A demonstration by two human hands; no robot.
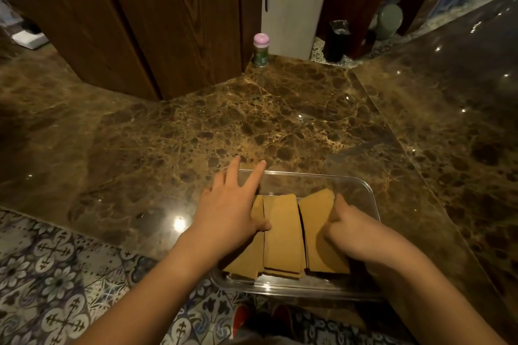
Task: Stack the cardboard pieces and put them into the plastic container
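Observation:
Several tan cardboard pieces (283, 235) lie side by side inside a clear plastic container (361, 190) at the near edge of the counter. My left hand (232, 204) rests flat on the left pieces, fingers spread and reaching over the container's far left rim, thumb pressing on the cardboard. My right hand (347, 227) has its fingers curled on the rightmost cardboard piece (316, 213), whose far end is tilted up. The pieces overlap a little at their near ends.
The container sits on a glossy brown marble counter (252, 126). A small jar with a pink lid (261, 49) stands at the back beside dark wooden cabinet panels (157, 22). Patterned floor tiles (56, 274) lie below the counter's near left edge.

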